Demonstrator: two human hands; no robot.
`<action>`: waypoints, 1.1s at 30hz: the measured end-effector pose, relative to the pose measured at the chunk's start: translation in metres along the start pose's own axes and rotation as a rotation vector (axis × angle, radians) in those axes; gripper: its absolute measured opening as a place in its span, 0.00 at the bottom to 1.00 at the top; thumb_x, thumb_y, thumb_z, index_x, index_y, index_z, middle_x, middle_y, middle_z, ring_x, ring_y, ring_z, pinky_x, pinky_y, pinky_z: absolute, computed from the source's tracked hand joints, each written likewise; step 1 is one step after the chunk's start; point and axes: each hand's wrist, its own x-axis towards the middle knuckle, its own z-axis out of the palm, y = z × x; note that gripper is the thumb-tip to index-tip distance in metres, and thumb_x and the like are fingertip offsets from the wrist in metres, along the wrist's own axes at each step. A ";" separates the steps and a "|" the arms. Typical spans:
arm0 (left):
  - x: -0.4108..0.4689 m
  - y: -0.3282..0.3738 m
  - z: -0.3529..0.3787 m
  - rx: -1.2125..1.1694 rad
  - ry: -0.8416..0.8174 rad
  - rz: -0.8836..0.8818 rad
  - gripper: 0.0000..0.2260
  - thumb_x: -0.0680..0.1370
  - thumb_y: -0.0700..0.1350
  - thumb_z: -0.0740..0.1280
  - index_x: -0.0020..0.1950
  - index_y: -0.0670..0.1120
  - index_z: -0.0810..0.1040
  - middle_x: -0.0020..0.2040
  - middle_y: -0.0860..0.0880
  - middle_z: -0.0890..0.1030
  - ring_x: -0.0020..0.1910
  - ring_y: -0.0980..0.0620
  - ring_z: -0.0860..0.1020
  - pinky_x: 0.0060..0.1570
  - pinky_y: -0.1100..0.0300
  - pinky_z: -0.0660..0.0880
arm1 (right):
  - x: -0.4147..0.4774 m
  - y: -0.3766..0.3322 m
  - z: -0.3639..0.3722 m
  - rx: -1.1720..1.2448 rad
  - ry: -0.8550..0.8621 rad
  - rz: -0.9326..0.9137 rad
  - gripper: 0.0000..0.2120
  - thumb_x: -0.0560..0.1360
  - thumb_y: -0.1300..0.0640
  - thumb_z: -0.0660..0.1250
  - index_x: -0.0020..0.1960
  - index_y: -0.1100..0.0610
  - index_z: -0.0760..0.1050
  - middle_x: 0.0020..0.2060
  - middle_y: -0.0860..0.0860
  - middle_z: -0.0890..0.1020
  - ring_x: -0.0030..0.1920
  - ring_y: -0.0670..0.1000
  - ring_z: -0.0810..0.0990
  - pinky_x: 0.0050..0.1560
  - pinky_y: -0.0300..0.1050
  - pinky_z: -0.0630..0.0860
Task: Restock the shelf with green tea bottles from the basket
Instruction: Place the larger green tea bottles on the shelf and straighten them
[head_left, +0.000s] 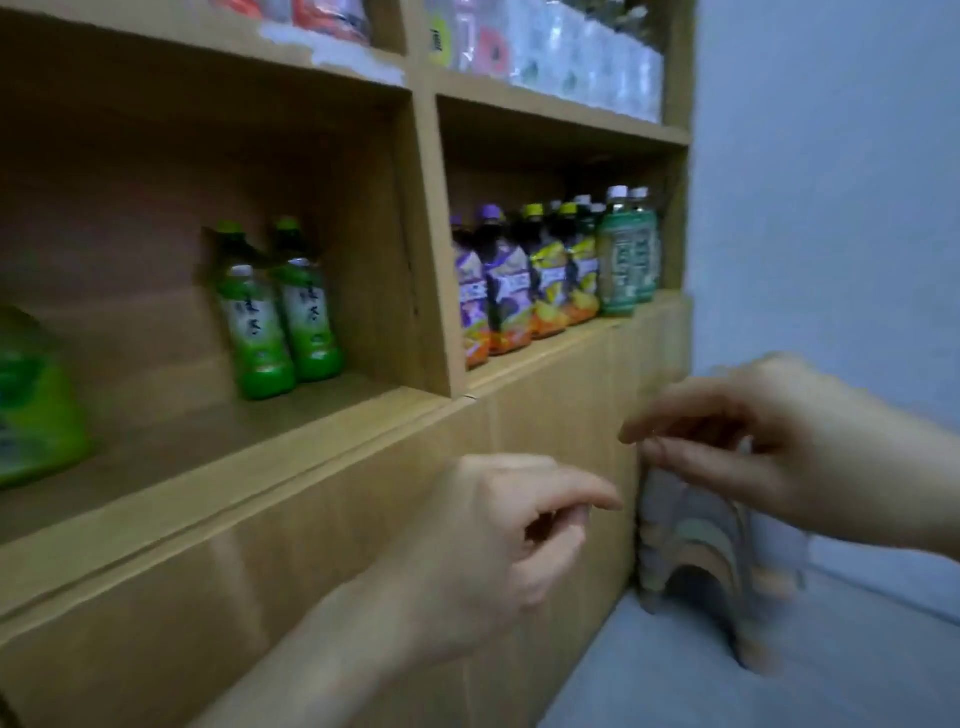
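Currently both hands are empty. The left hand hangs in front of the cabinet face below the shelf, fingers loosely curled, thumb near forefinger, nothing between them. The right hand is further right, fingers reaching out and slightly bent, also holding nothing.

Stock: two green tea bottles stand upright and touching, toward the right of the left compartment, set back from the lip. A third green bottle shows at the far left edge, blurred. The right compartment holds purple and yellow bottles and white-capped green ones.

Basket: not identified for certain. A striped object sits on the floor at the shelf's right end, under the right hand; too blurred to tell whether it is the basket.

Handling judgement: full plastic bottles, so moderately heavy for one hand, fairly stiff when sealed, with a glossy sleeve label that may slip. Best hold looks to be the narrowed upper body or just under the cap. Set each base flat beside the standing pair; a knock could topple its neighbours.
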 end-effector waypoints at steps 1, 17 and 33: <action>0.008 0.007 0.024 -0.075 -0.004 -0.007 0.09 0.74 0.40 0.65 0.48 0.46 0.84 0.37 0.59 0.77 0.34 0.67 0.72 0.37 0.74 0.68 | -0.024 0.015 -0.009 0.058 0.013 0.076 0.04 0.73 0.43 0.67 0.43 0.40 0.80 0.34 0.37 0.83 0.35 0.38 0.82 0.37 0.31 0.75; 0.112 0.221 0.325 -0.533 -0.529 0.158 0.09 0.74 0.41 0.69 0.45 0.54 0.85 0.38 0.68 0.81 0.41 0.71 0.76 0.42 0.79 0.66 | -0.431 0.166 -0.072 0.149 0.451 1.179 0.08 0.76 0.63 0.68 0.46 0.49 0.80 0.37 0.52 0.85 0.34 0.46 0.82 0.35 0.34 0.75; 0.108 0.313 0.496 -0.210 -1.118 0.167 0.21 0.76 0.42 0.64 0.69 0.50 0.73 0.67 0.47 0.76 0.60 0.48 0.76 0.56 0.56 0.74 | -0.550 0.263 0.031 0.554 0.634 1.816 0.31 0.79 0.52 0.64 0.75 0.45 0.50 0.48 0.57 0.79 0.34 0.53 0.78 0.35 0.49 0.76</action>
